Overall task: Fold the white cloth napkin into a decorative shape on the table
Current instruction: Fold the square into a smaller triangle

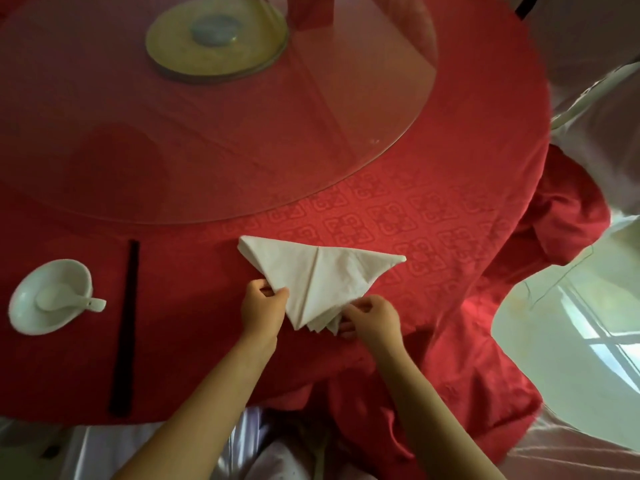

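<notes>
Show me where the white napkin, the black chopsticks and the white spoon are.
white napkin (322, 271), head view, middle of the folded triangle.
black chopsticks (125, 327), head view, middle of their length.
white spoon (55, 296), head view, its bowl.

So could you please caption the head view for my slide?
Both hands pinch a triangular white napkin on the red tablecloth.

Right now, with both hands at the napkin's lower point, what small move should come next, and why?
Probably peel up the top layer at the tip. The napkin lies as a flat triangle, its layered corners fan beside the right hand, and the left hand pins the other edge.
</notes>
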`<move>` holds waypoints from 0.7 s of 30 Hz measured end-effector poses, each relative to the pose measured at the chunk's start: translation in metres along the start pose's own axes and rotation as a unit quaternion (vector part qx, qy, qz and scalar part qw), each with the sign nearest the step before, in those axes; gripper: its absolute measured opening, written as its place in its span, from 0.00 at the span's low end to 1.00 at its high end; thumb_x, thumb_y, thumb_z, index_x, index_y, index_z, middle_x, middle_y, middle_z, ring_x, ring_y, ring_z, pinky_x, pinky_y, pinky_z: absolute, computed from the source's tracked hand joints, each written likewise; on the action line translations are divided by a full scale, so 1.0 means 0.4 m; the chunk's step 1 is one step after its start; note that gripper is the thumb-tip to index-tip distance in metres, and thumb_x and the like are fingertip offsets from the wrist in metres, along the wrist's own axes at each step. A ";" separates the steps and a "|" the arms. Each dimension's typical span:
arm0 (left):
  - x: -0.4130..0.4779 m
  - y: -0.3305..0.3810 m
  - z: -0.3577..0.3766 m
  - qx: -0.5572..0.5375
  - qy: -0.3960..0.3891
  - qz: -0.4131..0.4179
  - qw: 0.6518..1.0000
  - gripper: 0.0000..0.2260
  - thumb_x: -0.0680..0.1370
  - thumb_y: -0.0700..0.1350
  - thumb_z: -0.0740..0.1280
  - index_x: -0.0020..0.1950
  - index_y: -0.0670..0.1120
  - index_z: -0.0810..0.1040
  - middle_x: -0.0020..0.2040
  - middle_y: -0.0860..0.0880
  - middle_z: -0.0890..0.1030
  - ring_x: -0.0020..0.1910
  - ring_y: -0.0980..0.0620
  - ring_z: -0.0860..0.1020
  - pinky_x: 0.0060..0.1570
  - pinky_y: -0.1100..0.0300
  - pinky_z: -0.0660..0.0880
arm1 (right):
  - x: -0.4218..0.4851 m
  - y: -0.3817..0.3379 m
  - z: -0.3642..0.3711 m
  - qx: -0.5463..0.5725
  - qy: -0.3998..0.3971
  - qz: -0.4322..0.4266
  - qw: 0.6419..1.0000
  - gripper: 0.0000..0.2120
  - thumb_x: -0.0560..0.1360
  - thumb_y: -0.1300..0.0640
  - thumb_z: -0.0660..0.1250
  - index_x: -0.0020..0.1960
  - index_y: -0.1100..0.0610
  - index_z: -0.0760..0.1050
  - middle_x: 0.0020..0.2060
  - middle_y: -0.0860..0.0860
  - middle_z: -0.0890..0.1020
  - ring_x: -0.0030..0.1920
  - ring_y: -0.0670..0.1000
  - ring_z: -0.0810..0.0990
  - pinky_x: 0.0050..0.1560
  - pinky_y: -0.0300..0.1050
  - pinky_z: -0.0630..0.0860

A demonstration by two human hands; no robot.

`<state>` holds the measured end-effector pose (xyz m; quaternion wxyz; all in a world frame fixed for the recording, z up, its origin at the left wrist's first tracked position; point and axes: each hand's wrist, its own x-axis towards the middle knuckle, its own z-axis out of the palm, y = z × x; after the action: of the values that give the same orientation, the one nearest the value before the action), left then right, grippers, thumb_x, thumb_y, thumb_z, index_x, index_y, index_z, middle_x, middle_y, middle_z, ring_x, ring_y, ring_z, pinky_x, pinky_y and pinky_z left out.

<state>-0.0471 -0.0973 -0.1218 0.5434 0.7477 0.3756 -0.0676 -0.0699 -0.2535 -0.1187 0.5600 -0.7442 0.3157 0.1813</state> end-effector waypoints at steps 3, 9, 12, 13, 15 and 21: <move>-0.018 0.002 0.016 -0.045 -0.029 -0.042 0.998 0.15 0.71 0.38 0.68 0.56 0.40 0.72 0.50 0.42 0.78 0.50 0.42 0.78 0.53 0.43 0.77 | -0.013 -0.018 0.033 0.074 -0.038 0.032 0.996 0.06 0.71 0.67 0.66 0.48 0.66 0.73 0.37 0.60 0.82 0.27 0.49 0.81 0.25 0.38 0.78; -0.046 -0.010 0.019 -0.054 -0.026 -0.013 0.998 0.14 0.72 0.39 0.69 0.56 0.43 0.71 0.49 0.45 0.78 0.46 0.48 0.77 0.45 0.54 0.73 | -0.023 0.002 0.038 0.064 -0.033 0.034 0.997 0.05 0.74 0.61 0.62 0.49 0.62 0.73 0.37 0.58 0.83 0.31 0.52 0.83 0.31 0.44 0.82; -0.049 -0.016 0.019 -0.062 -0.044 -0.021 0.997 0.18 0.71 0.38 0.69 0.59 0.44 0.68 0.49 0.46 0.78 0.45 0.50 0.77 0.39 0.59 0.72 | -0.035 0.007 0.051 0.048 -0.026 0.008 0.998 0.06 0.74 0.59 0.63 0.50 0.60 0.72 0.44 0.57 0.81 0.38 0.53 0.84 0.38 0.46 0.83; -0.052 -0.016 0.022 -0.082 -0.059 -0.033 0.994 0.21 0.71 0.38 0.70 0.61 0.44 0.67 0.49 0.46 0.78 0.45 0.50 0.77 0.39 0.59 0.73 | -0.038 0.002 0.057 0.088 -0.046 0.020 0.995 0.06 0.74 0.60 0.63 0.50 0.61 0.72 0.46 0.59 0.81 0.40 0.55 0.84 0.39 0.46 0.83; -0.057 -0.012 0.028 -0.131 -0.077 -0.047 0.987 0.24 0.70 0.37 0.71 0.63 0.43 0.66 0.49 0.46 0.79 0.47 0.48 0.78 0.45 0.53 0.76 | -0.041 -0.010 0.056 0.170 -0.079 0.042 0.981 0.05 0.75 0.62 0.63 0.49 0.63 0.72 0.48 0.63 0.81 0.45 0.59 0.84 0.40 0.47 0.83; -0.082 -0.032 0.009 0.083 -0.002 0.105 0.991 0.22 0.72 0.41 0.70 0.63 0.38 0.67 0.55 0.38 0.75 0.52 0.41 0.75 0.52 0.48 0.73 | -0.020 -0.004 -0.038 -0.076 0.121 -0.119 0.983 0.02 0.76 0.59 0.60 0.46 0.56 0.71 0.45 0.54 0.81 0.45 0.55 0.79 0.45 0.48 0.74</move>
<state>-0.0773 -0.1149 -0.1161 0.4841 0.8256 0.2868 -0.0426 -0.0758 -0.2656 -0.1078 0.4772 -0.8334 0.2751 0.0453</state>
